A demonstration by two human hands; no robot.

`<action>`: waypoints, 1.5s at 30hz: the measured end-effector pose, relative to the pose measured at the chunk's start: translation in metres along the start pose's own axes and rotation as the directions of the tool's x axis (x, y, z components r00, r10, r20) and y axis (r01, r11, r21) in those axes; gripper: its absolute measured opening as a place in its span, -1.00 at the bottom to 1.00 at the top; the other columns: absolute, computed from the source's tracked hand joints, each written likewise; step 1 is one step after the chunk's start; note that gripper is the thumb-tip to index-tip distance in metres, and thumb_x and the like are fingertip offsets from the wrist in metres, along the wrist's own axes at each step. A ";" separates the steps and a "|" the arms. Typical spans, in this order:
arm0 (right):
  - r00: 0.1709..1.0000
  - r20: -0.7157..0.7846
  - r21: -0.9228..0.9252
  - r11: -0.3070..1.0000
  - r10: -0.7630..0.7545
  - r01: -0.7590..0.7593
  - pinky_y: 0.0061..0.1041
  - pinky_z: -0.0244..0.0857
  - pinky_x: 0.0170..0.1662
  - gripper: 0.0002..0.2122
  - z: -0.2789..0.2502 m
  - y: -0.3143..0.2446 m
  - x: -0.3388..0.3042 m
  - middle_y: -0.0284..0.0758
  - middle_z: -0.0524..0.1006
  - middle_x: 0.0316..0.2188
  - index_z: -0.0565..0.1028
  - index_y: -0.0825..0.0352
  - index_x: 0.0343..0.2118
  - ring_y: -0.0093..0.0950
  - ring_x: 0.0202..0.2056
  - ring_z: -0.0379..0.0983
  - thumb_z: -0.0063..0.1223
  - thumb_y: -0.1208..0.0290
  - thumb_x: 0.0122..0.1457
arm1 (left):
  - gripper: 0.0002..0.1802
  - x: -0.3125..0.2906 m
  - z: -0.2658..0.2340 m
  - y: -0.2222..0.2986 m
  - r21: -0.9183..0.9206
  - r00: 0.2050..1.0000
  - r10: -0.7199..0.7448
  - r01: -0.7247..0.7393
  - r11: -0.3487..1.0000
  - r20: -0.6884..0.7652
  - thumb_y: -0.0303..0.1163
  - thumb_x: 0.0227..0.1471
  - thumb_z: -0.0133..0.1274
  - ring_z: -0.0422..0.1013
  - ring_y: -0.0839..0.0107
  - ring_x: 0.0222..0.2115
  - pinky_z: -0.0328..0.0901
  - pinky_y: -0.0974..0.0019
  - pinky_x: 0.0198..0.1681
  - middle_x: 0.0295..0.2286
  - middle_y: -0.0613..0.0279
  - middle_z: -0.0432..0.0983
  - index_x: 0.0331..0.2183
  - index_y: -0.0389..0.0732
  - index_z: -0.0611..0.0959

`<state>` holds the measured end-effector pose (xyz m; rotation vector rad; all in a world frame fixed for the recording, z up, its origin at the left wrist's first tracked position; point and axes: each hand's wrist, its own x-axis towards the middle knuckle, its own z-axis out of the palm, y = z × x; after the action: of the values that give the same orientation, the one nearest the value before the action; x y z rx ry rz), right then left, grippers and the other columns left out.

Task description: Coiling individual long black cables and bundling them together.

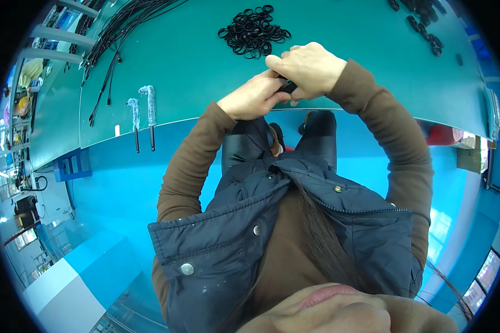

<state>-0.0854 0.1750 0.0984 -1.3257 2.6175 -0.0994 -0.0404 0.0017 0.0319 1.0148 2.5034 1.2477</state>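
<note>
Both hands meet over the front edge of the green table (189,83). My left hand (254,97) is closed on a small black piece (288,87), whose exact kind I cannot make out because the fingers cover most of it. From the right, my right hand (311,67) grips the same piece, its fingers curled down over it. Just beyond the hands lies a loose heap of black rings (252,30).
Long black cables (116,33) lie bundled at the far left. Two tools with fuzzy grey-blue wrapping and dark ends (151,111) rest at the left front edge. Dark coiled parts (426,33) sit at the far right. A blue stool (72,166) stands below the table's left side.
</note>
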 end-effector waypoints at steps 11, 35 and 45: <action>0.979 0.189 0.981 0.059 -0.074 -0.185 -0.57 0.43 -0.42 -0.71 0.075 0.042 -0.033 -0.26 0.57 -0.43 0.41 0.38 -0.19 -0.42 -0.44 0.53 0.14 0.34 0.10 | -0.83 -0.014 -0.009 -0.003 -0.912 0.983 -0.078 -0.125 0.391 -0.168 -0.41 0.16 -0.05 0.33 0.41 -0.44 0.29 0.38 -0.33 -0.36 0.13 0.40 -0.39 -0.31 0.51; 0.898 -0.271 0.962 0.124 0.347 0.242 -0.66 0.40 -0.24 -0.69 0.064 0.002 -0.002 -0.26 0.54 -0.28 0.44 0.40 -0.06 -0.55 -0.30 0.48 0.06 0.35 0.20 | -0.78 -0.013 0.005 0.008 -0.865 0.931 -0.344 0.069 0.496 -0.123 -0.45 0.17 -0.05 0.39 0.46 -0.41 0.35 0.47 -0.30 -0.36 0.13 0.50 -0.18 -0.36 0.53; 0.897 -0.216 0.976 0.070 0.386 0.205 -0.68 0.38 -0.29 -0.71 0.071 0.000 -0.004 -0.27 0.54 -0.31 0.46 0.40 -0.08 -0.59 -0.37 0.44 0.06 0.34 0.21 | -0.76 -0.015 0.004 -0.010 -0.924 0.961 -0.275 0.087 0.373 -0.021 -0.42 0.19 -0.05 0.38 0.42 -0.33 0.35 0.43 -0.25 -0.28 0.08 0.46 -0.17 -0.38 0.51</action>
<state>-0.0686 0.1806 0.0298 -0.5050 1.8245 -2.0191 -0.0320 -0.0095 0.0192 0.2943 1.3927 2.2703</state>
